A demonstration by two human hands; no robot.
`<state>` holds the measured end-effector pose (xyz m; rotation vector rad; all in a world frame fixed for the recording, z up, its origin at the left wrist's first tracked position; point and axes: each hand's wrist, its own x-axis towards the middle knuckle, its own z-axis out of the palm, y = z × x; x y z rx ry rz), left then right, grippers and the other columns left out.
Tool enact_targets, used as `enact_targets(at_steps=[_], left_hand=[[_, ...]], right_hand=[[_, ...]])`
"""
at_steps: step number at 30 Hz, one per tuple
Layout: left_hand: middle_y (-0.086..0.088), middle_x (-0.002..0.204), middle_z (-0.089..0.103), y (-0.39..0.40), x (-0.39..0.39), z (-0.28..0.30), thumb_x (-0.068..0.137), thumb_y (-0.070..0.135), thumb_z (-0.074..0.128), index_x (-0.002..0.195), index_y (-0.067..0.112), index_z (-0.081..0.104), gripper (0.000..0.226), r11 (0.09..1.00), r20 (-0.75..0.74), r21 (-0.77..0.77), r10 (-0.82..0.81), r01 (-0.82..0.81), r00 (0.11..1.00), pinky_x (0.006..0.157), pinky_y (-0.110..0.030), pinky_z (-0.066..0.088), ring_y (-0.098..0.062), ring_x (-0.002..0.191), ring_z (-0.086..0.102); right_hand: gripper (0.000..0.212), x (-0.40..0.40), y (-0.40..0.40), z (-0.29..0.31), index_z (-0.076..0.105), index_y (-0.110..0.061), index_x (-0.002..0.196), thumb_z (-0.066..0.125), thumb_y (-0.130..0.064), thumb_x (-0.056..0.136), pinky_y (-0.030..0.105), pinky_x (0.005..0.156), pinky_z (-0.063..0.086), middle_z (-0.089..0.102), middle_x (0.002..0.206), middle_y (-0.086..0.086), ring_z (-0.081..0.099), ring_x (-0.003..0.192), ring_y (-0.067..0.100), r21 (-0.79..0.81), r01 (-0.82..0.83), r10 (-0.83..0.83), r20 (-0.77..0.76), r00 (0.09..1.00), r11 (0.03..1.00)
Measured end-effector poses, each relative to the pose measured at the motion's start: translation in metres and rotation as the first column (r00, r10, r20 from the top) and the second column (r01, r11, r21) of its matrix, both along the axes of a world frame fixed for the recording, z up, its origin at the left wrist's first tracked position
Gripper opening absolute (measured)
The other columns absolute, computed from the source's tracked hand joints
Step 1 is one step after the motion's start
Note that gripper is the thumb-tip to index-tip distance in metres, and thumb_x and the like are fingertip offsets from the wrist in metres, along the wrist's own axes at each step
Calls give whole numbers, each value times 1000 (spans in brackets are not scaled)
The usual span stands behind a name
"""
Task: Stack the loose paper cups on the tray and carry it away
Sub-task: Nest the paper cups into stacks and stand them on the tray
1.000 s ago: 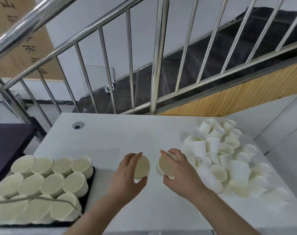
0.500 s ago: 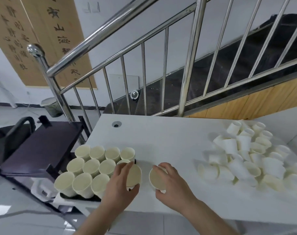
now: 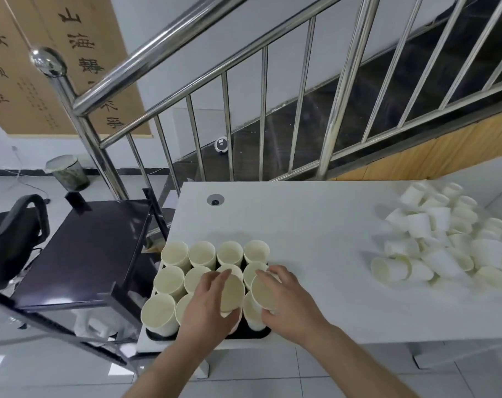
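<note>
A black tray (image 3: pixel 254 332) at the white table's near left corner holds several stacks of cream paper cups (image 3: pixel 173 253). My left hand (image 3: pixel 208 304) grips one paper cup (image 3: pixel 232 293) above the tray's middle stacks. My right hand (image 3: pixel 287 300) grips a second cup (image 3: pixel 263 291) over the tray's right side, its mouth tilted toward me. A heap of loose paper cups (image 3: pixel 442 239) lies on the table's right end.
The white table (image 3: pixel 315 222) has a cable hole (image 3: pixel 215 200) at the back left. A dark side table (image 3: pixel 92 248) and an office chair (image 3: pixel 11 225) stand to the left. A steel stair railing (image 3: pixel 261 110) rises behind the table.
Both hands, each holding a cup, have moved left from the table's middle to over the tray. The view has swung left with them.
</note>
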<state>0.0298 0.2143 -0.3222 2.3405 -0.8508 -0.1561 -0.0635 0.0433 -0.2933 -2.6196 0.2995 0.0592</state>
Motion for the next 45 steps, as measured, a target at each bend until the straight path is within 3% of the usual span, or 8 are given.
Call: enact_targets(at_steps=[6, 13, 22, 29, 40, 45], left_hand=[[5, 131, 41, 9, 10, -11, 75, 29, 73, 142, 24, 36, 77, 997, -38, 67, -47, 50, 998, 70, -15, 37, -11, 105, 51], [6, 137, 35, 6, 15, -23, 78, 32, 68, 144, 27, 31, 77, 981, -56, 173, -83, 91, 995, 80, -21, 44, -15, 119, 46], [9, 141, 32, 9, 17, -34, 75, 47, 65, 144, 32, 29, 79, 970, -37, 220, -97, 103, 995, 97, -28, 38, -14, 126, 40], [12, 141, 34, 10, 17, -36, 80, 45, 63, 142, 33, 32, 70, 955, -8, 286, -85, 84, 996, 98, -28, 35, -13, 128, 39], [10, 140, 38, 8, 21, -40, 80, 40, 68, 138, 31, 37, 67, 947, -27, 311, -73, 77, 997, 94, -27, 37, -14, 123, 44], [8, 141, 34, -1, 15, -29, 79, 43, 65, 140, 32, 34, 69, 938, -22, 342, -55, 59, 998, 99, -30, 35, -16, 128, 39]], right_hand=[[69, 8, 14, -11, 26, -29, 149, 54, -19, 87, 29, 93, 46, 22, 148, -7, 28, 134, 17, -8, 10, -11, -54, 998, 1000], [70, 15, 15, -27, 26, -27, 150, 55, -20, 87, 33, 94, 47, 24, 147, -4, 31, 133, 21, -26, 17, -20, -110, 994, 1000], [71, 16, 12, -40, 29, -28, 148, 60, -32, 84, 33, 90, 48, 28, 144, -6, 32, 132, 18, -51, 14, -21, -145, 989, 999], [63, 18, 10, -46, 37, -25, 141, 62, -33, 84, 35, 88, 49, 34, 138, -6, 35, 126, 17, -67, 23, -34, -175, 984, 998], [62, 22, 9, -52, 38, -22, 142, 66, -26, 86, 34, 92, 47, 36, 139, -5, 36, 127, 19, -46, 23, -31, -184, 982, 999], [67, 16, 4, -46, 34, -23, 142, 66, -33, 84, 35, 88, 49, 31, 141, -7, 33, 129, 17, -63, 10, -19, -156, 988, 998]])
